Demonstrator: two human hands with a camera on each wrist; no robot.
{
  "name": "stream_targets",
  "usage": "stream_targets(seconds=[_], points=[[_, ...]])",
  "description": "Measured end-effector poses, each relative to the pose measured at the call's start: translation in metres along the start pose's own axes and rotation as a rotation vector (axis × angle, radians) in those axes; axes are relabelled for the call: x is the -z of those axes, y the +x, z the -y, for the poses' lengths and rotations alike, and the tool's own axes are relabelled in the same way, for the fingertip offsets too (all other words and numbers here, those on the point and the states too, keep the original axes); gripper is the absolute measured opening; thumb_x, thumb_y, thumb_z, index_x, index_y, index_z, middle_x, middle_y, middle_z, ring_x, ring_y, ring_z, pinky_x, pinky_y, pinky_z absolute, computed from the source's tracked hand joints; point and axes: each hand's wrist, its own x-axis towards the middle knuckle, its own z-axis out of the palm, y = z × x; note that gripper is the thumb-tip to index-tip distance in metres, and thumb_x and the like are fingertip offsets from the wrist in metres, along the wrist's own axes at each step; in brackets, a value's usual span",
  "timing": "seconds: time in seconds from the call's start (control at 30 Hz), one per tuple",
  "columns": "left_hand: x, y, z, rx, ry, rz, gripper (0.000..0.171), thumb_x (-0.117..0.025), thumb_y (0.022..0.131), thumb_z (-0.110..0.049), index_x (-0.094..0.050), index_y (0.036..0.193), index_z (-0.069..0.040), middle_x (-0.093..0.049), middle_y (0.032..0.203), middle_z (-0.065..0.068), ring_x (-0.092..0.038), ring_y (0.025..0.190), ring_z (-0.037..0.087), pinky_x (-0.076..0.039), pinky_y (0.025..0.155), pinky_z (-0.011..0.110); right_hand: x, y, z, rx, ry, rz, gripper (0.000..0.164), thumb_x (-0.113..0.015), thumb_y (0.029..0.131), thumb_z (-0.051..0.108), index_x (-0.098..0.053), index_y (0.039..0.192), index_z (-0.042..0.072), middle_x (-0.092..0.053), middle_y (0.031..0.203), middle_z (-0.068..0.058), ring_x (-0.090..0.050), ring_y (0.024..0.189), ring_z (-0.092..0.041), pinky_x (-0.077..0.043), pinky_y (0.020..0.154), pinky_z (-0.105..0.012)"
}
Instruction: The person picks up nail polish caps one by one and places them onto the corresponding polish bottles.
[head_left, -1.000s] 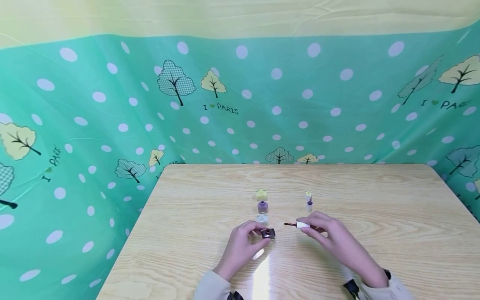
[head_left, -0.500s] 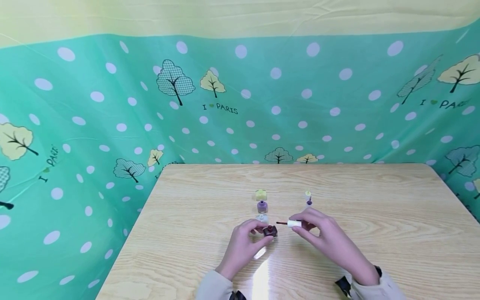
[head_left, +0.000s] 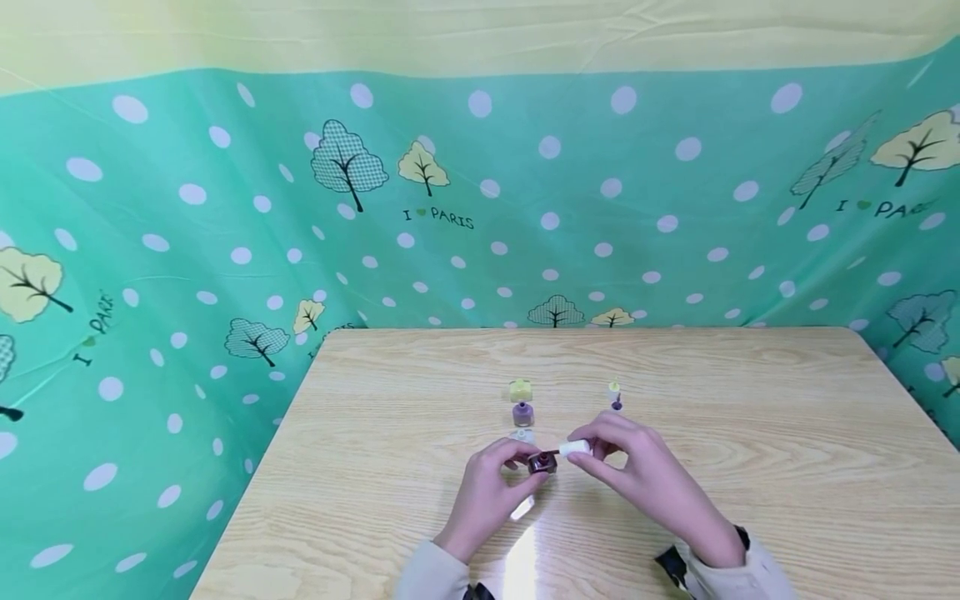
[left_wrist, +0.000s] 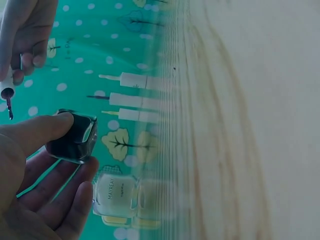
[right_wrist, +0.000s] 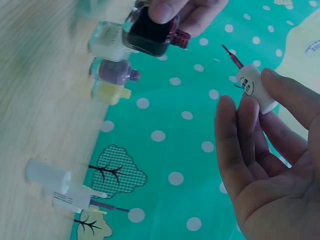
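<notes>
My left hand [head_left: 487, 493] pinches a dark red nail polish bottle [head_left: 542, 464] between thumb and fingers, held above the table. The bottle's neck [right_wrist: 181, 39] is uncapped in the right wrist view. My right hand [head_left: 639, 468] pinches a white nail polish cap [head_left: 574, 448] by its sides, its dark red brush [right_wrist: 234, 59] pointing toward the bottle. In the head view the brush overlaps the neck; both wrist views show a gap between them. Just beyond my left hand stands a whitish polish bottle [right_wrist: 107, 40], partly hidden in the head view.
Uncapped purple [head_left: 522, 414] and yellow [head_left: 520, 390] polish bottles stand in line behind the whitish one. Right of them, several white caps stand brush-up, including one with a purple brush [left_wrist: 130, 101]; my right hand hides part of that row. A dotted curtain [head_left: 551, 192] hangs behind the wooden table [head_left: 337, 467].
My right hand has moved left with the cap, bringing its brush from well clear of the bottle up to its neck in the head view. The left hand and bottle have shifted slightly right.
</notes>
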Motion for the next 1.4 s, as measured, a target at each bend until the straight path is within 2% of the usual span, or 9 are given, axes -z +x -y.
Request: stream_targets(seconds=[0.17,0.53,0.87,1.13,1.4], points=[[-0.001,0.000,0.001,-0.006,-0.013,-0.005,0.028,-0.082,0.081,-0.019,-0.071,0.106,-0.018,-0.072,0.100,-0.010,-0.066,0.090,0.003,-0.057,0.084,0.025,-0.001,0.001,0.004,0.045,-0.017,-0.045,0.013,-0.076,0.088,0.015,-0.073,0.099,0.019,-0.057,0.083,0.020,-0.052,0.072,0.003,-0.051,0.065,-0.020],[0.000,0.000,0.000,-0.011,-0.025,0.008,0.028,-0.082,0.081,-0.018,-0.071,0.106,-0.019,-0.071,0.100,-0.011,-0.066,0.091,0.003,-0.057,0.085,0.027,-0.004,0.002,0.003,0.055,-0.030,-0.038,0.014,-0.077,0.086,0.010,-0.073,0.098,0.017,-0.056,0.084,0.019,-0.051,0.073,0.004,-0.052,0.064,-0.018],[0.000,0.000,-0.002,-0.050,0.000,0.001,0.027,-0.082,0.081,-0.019,-0.071,0.105,-0.019,-0.070,0.099,-0.011,-0.065,0.090,0.002,-0.057,0.084,0.027,-0.009,0.003,0.000,0.046,-0.051,-0.001,0.014,-0.078,0.084,0.008,-0.073,0.095,0.015,-0.056,0.082,0.018,-0.052,0.072,0.004,-0.054,0.063,-0.021],[-0.002,-0.001,-0.004,-0.044,0.020,0.008,0.028,-0.082,0.081,-0.019,-0.071,0.106,-0.018,-0.070,0.099,-0.012,-0.065,0.091,0.001,-0.056,0.085,0.028,-0.014,0.003,0.000,0.028,-0.052,0.038,0.011,-0.077,0.085,0.010,-0.073,0.094,0.016,-0.055,0.081,0.017,-0.052,0.071,0.001,-0.053,0.062,-0.021],[-0.003,-0.001,-0.005,-0.060,0.033,0.006,0.028,-0.082,0.081,-0.021,-0.071,0.106,-0.017,-0.070,0.099,-0.011,-0.065,0.090,0.002,-0.056,0.085,0.027,-0.018,0.005,0.002,0.019,-0.113,0.073,0.012,-0.078,0.085,0.012,-0.074,0.096,0.016,-0.056,0.083,0.016,-0.051,0.072,0.000,-0.051,0.062,-0.018]])
